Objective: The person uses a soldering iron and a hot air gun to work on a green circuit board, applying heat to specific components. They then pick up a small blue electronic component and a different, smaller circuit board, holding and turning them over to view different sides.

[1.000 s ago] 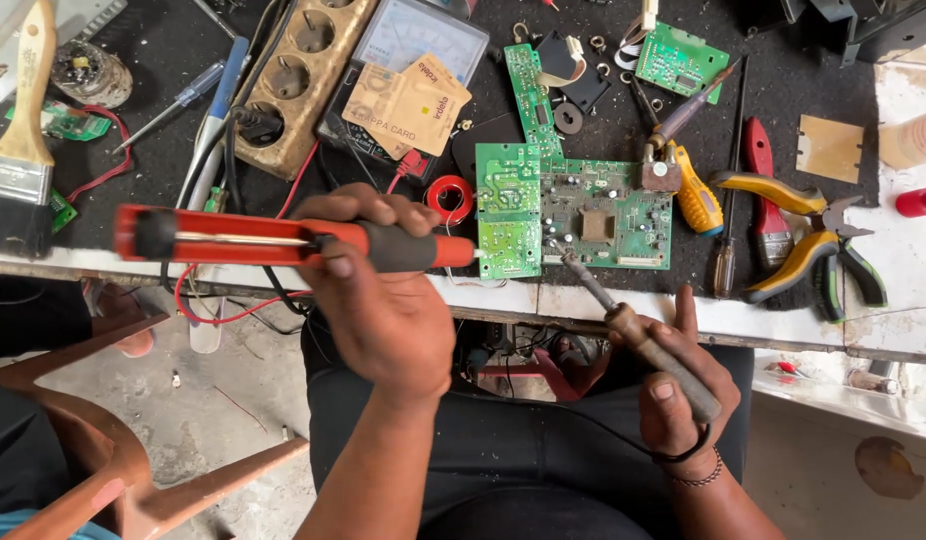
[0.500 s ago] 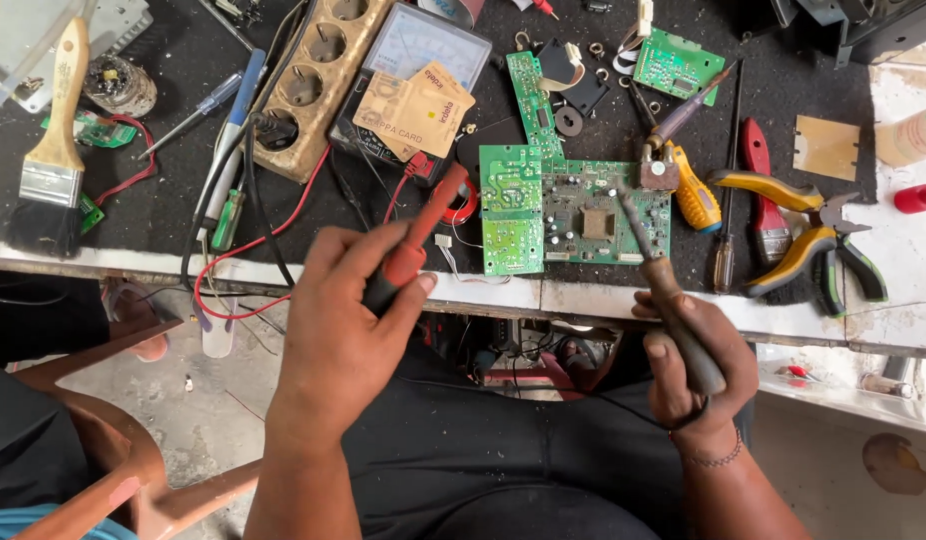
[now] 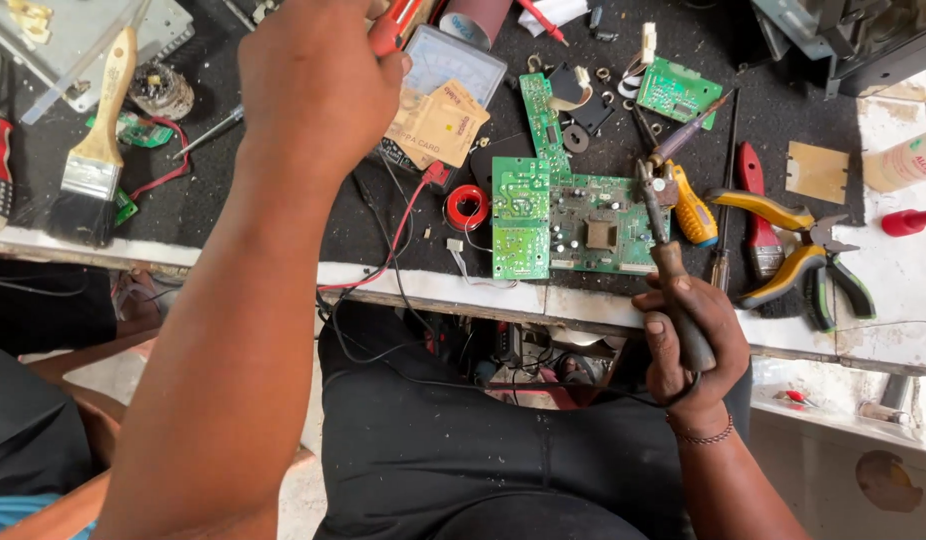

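— Where are our hands?

— Our right hand [image 3: 683, 340] sits at the near edge of the bench [image 3: 863, 340], fingers wrapped tight around the soldering iron [image 3: 668, 255], whose tip rests at the right edge of the green circuit board [image 3: 573, 222].

— And the board itself?

— It lies just left of and beyond our right hand. Our left hand [image 3: 318, 85] is raised well off to its far left, closed on a red tool [image 3: 395, 25]; yellow-handled pliers [image 3: 783, 245] lie right of our right hand.
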